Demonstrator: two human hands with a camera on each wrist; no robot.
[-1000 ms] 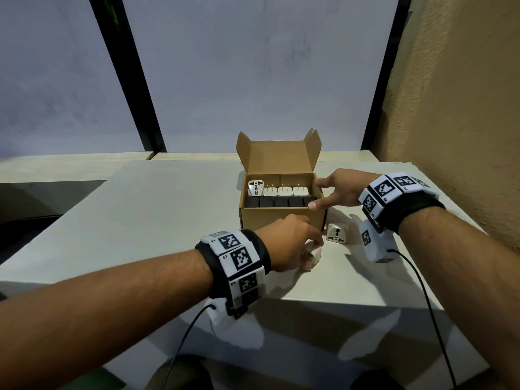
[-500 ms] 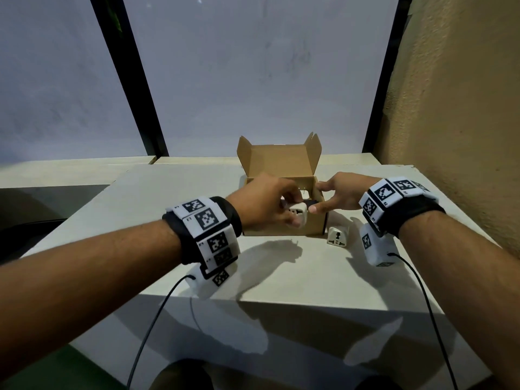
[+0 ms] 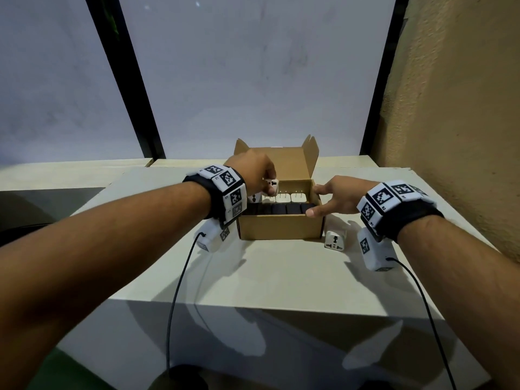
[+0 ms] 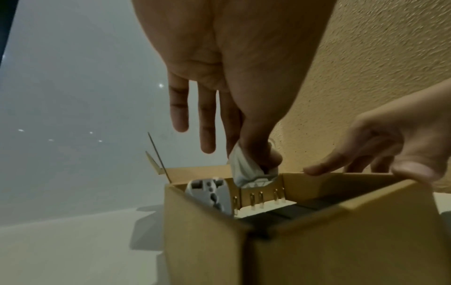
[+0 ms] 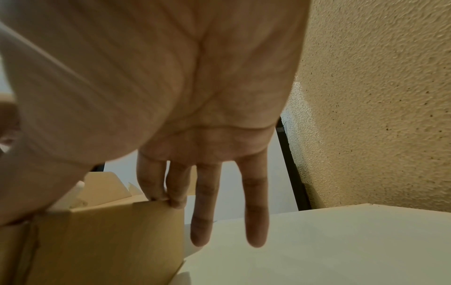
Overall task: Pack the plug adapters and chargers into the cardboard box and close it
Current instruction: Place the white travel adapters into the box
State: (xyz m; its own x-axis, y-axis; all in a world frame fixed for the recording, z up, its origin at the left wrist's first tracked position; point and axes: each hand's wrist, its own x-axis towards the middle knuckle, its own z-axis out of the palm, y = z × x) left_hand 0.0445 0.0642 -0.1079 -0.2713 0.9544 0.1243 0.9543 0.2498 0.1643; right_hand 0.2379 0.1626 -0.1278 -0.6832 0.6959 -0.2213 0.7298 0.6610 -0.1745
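Observation:
An open cardboard box stands mid-table, lid flap up at the back. Inside lie a front row of black chargers and a back row of white pronged chargers, with one white adapter at the left end. My left hand pinches a white plug adapter between thumb and forefinger just above the back row. My right hand rests on the box's right wall, straight fingers on its rim. Another white plug adapter lies on the table right of the box.
The box sits on a pale table whose near edge is close to me. A rough tan wall rises at the right. Window panes with black frames stand behind. Cables hang from both wrist units.
My left hand lifted a white adapter from the table in front of the box and carried it up over the box's back row. The right hand stayed on the box's right wall.

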